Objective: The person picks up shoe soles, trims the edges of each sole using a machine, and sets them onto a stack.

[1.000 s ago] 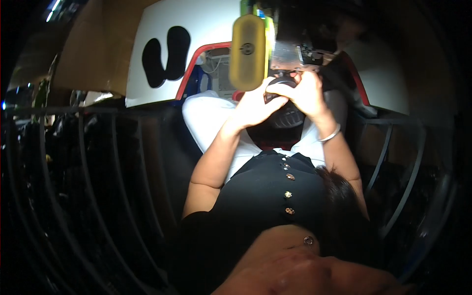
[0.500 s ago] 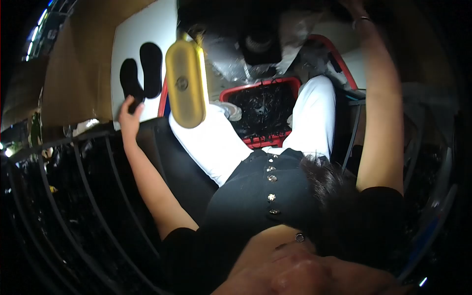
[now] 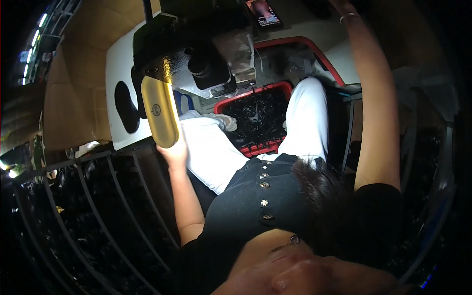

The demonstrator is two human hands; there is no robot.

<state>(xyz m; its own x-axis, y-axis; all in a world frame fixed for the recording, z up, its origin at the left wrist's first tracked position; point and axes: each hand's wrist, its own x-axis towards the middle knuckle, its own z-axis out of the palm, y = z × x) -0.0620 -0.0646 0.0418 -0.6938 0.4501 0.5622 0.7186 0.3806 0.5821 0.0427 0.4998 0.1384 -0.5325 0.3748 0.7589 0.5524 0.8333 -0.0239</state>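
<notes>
My left hand [image 3: 174, 153] is at the lower end of a yellow, oval lamp [image 3: 161, 115] with a bright edge. The lamp covers its fingers, so whether it holds anything is hidden. Left of the lamp, a black sole-shaped piece [image 3: 127, 107] lies on a white tabletop [image 3: 112, 73]. A second black piece [image 3: 136, 88] shows only partly behind the lamp and a dark machine [image 3: 191, 29]. My right hand [image 3: 341, 7] reaches to the top edge of the view, with a bracelet at the wrist. Its fingers are in shadow and partly out of frame.
Between my white-trousered legs stands a red-rimmed bin [image 3: 290, 93] full of black scraps. Another red-rimmed container [image 3: 322, 56] sits beyond my right knee. A lit phone [image 3: 265, 12] lies at the top. Metal bars [image 3: 91, 201] and brown cardboard [image 3: 73, 98] stand on the left.
My left hand has left the black sole-shaped piece and moved right, to the lamp. The view has shifted, bringing the machine and phone into sight. My right arm stays stretched forward.
</notes>
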